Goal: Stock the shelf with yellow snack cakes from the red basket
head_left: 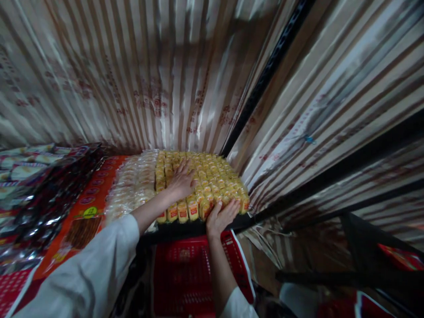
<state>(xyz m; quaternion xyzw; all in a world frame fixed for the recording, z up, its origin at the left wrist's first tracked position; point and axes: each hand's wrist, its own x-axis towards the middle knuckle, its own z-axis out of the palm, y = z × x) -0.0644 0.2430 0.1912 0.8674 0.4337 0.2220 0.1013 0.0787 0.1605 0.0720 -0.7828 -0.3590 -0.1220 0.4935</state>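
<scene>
Rows of small yellow wrapped snack packs [207, 170] stand packed together on a black-edged shelf [185, 229]. My left hand [182, 182] lies on top of the packs with its fingers stretched out. At the front right edge of the rows, my right hand [223, 215] rests flat against the front packs, fingers extended and thumb apart. Neither hand is closed around a pack. Left of the yellow packs sit clear-wrapped pale snacks [134, 181], partly behind my left forearm.
Orange snack bags [89, 194] and dark shiny packets [53, 198] lie farther left. A red basket [180, 274] is below the shelf. Striped plastic sheeting [185, 66] hangs behind, with a black metal post [261, 84] at the corner.
</scene>
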